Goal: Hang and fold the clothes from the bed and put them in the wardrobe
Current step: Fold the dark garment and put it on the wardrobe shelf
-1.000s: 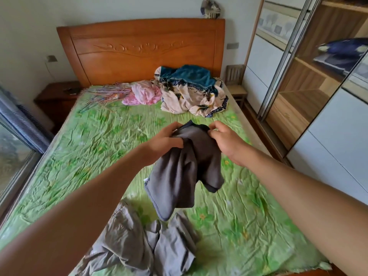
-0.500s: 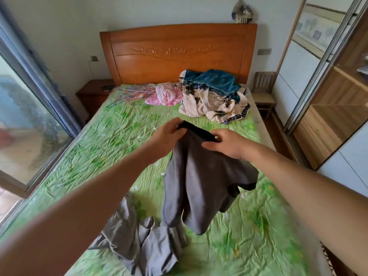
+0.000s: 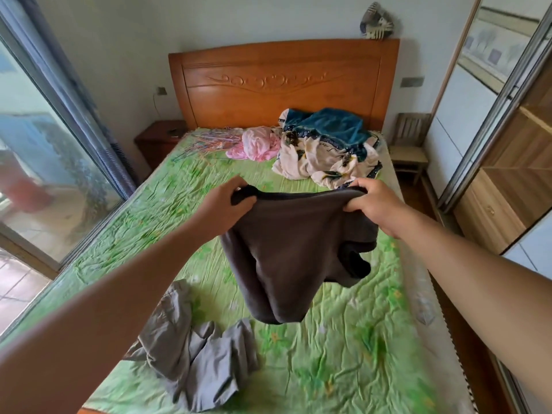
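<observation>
The dark grey-brown soft cloth garment [image 3: 292, 249] hangs in the air above the crumpled green flower-print bedsheet [image 3: 343, 339], its upper edge stretched between the two hands. The left hand [image 3: 222, 204] has its fingers curled round one bunched corner, and the right hand [image 3: 373, 204] grips the other with its fingers closed over the hem (the rest sags free below both, clear of the sheet). Crumpled light grey trousers [image 3: 194, 348] lie on the sheet beneath it, well apart from the open wooden wardrobe [image 3: 507, 189] at the right.
</observation>
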`<state>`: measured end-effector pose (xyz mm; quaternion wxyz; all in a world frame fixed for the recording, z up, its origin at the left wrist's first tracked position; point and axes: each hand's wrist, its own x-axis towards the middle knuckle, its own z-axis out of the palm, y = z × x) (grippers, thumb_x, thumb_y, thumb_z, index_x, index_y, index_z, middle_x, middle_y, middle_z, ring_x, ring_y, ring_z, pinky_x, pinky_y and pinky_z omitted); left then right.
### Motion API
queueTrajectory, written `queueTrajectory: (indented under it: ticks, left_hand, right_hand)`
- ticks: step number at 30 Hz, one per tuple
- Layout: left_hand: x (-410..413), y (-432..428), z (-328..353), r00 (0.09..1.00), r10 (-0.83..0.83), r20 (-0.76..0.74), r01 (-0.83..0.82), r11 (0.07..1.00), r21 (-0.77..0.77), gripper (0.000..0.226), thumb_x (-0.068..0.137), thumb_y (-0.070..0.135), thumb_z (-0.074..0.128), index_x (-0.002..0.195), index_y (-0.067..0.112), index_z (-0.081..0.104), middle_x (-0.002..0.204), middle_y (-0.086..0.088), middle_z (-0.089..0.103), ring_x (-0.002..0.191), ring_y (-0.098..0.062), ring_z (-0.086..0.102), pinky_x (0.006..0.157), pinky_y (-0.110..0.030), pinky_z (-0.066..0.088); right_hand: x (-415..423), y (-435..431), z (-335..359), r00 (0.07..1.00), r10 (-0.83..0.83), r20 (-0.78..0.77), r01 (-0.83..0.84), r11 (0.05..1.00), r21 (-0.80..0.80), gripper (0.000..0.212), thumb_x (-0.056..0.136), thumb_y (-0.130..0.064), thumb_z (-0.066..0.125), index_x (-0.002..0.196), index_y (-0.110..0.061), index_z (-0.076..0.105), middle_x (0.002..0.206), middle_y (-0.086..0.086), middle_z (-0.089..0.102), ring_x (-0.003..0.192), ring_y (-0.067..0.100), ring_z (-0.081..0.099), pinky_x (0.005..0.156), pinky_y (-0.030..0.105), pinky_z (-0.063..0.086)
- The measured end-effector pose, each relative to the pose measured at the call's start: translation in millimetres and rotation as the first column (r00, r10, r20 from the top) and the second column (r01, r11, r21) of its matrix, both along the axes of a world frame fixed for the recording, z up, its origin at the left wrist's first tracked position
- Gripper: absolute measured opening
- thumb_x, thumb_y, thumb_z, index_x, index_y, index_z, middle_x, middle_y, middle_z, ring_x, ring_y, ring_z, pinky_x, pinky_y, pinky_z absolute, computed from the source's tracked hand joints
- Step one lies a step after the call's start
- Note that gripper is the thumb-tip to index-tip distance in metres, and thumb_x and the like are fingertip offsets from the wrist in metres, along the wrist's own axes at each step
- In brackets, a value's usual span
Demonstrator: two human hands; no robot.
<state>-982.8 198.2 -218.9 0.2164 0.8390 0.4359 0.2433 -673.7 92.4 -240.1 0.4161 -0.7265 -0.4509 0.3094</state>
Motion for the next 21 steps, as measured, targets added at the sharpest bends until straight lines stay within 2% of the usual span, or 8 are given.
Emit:
queueTrajectory:
  ticks: [4, 9, 12, 14, 16, 17, 19, 21]
  left_hand:
    - [-7.8, 4.0, 1.4, 0.999, -0.015, -0.044, 0.014, 1.000, -0.016, 0.007, 0.101, 0.032, 0.057, 0.107, 0.029, 0.058, 0.092, 0.002, 0.067, 0.081, -0.018, 0.064, 0.072, -0.038, 0.053]
    - [-7.9, 12.8, 3.9, 0.990, 0.068, -0.121, -0.075, 0.996, -0.048, 0.011, 0.102, 0.026, 0.054, 0.112, 0.023, 0.053, 0.095, -0.005, 0.064, 0.086, -0.027, 0.063, 0.074, -0.041, 0.051]
    - [10.6, 5.9, 14.8, 0.990, -0.097, -0.098, 0.080, 0.983, -0.166, 0.040, 0.090, 0.025, 0.074, 0.123, 0.022, 0.052, 0.118, -0.001, 0.062, 0.104, -0.020, 0.061, 0.087, -0.036, 0.052]
    - [36.5, -5.9, 26.0, 0.971, -0.233, 0.052, 0.239, 0.947, -0.215, 0.065, 0.081, 0.026, 0.083, 0.135, 0.025, 0.047, 0.125, 0.000, 0.060, 0.115, -0.009, 0.056, 0.092, -0.022, 0.046]
    - [64.6, -14.8, 36.0, 0.936, -0.301, 0.181, 0.336, 0.918, -0.210, 0.067, 0.079, 0.019, 0.085, 0.136, 0.025, 0.049, 0.112, -0.001, 0.068, 0.098, 0.000, 0.063, 0.078, -0.010, 0.047]
    - [75.7, -16.6, 39.6, 0.926, -0.308, 0.219, 0.351, 0.915, -0.197, 0.059, 0.080, 0.015, 0.085, 0.129, 0.024, 0.054, 0.100, -0.001, 0.070, 0.083, 0.000, 0.063, 0.071, -0.012, 0.049]
    - [88.3, -15.6, 43.3, 0.933, -0.306, 0.189, 0.334, 0.932, -0.142, 0.036, 0.081, 0.015, 0.083, 0.110, 0.020, 0.063, 0.081, 0.003, 0.063, 0.066, -0.002, 0.054, 0.063, -0.022, 0.044]
    - [91.5, -13.0, 40.6, 0.940, -0.326, 0.101, 0.336, 0.937, -0.097, 0.017, 0.083, 0.017, 0.080, 0.093, 0.017, 0.067, 0.073, 0.007, 0.055, 0.060, 0.003, 0.045, 0.058, -0.021, 0.035]
  right_hand:
    - [7.0, 5.1, 16.6, 1.000, -0.005, 0.017, 0.003, 0.991, 0.133, 0.023, 0.073, -0.012, 0.080, 0.087, -0.024, 0.066, 0.090, 0.005, 0.072, 0.087, 0.025, 0.069, 0.077, 0.040, 0.054]
    - [1.6, 11.8, 42.6, 0.970, -0.022, 0.241, -0.050, 0.956, 0.288, 0.017, 0.089, -0.022, 0.072, 0.085, -0.029, 0.057, 0.086, -0.013, 0.062, 0.081, -0.001, 0.057, 0.068, 0.020, 0.040]
    - [-19.1, 16.6, 64.0, 0.934, 0.068, 0.350, -0.189, 0.926, 0.326, 0.025, 0.088, -0.019, 0.073, 0.080, -0.035, 0.055, 0.083, -0.014, 0.061, 0.080, -0.004, 0.057, 0.066, 0.010, 0.036]
    - [-38.0, 21.0, 70.4, 0.898, 0.160, 0.410, -0.299, 0.905, 0.303, 0.024, 0.085, -0.016, 0.075, 0.081, -0.031, 0.057, 0.083, -0.010, 0.062, 0.082, 0.008, 0.060, 0.069, 0.021, 0.041]
    - [-52.9, 24.3, 69.5, 0.875, 0.228, 0.427, -0.359, 0.897, 0.257, 0.024, 0.083, -0.014, 0.077, 0.081, -0.029, 0.058, 0.083, -0.005, 0.063, 0.080, 0.015, 0.060, 0.069, 0.032, 0.043]
    - [-55.9, 24.4, 67.7, 0.873, 0.241, 0.425, -0.365, 0.900, 0.240, 0.025, 0.083, -0.013, 0.077, 0.081, -0.029, 0.057, 0.082, -0.004, 0.062, 0.077, 0.014, 0.059, 0.066, 0.034, 0.043]
    - [-51.5, 21.1, 61.9, 0.894, 0.228, 0.385, -0.335, 0.912, 0.236, 0.024, 0.083, -0.018, 0.078, 0.084, -0.028, 0.056, 0.079, -0.002, 0.062, 0.071, 0.012, 0.057, 0.063, 0.033, 0.042]
    - [-40.0, 10.7, 51.8, 0.933, 0.194, 0.302, -0.269, 0.936, 0.229, 0.031, 0.080, -0.039, 0.080, 0.089, -0.030, 0.052, 0.075, -0.005, 0.063, 0.064, 0.010, 0.056, 0.059, 0.030, 0.042]
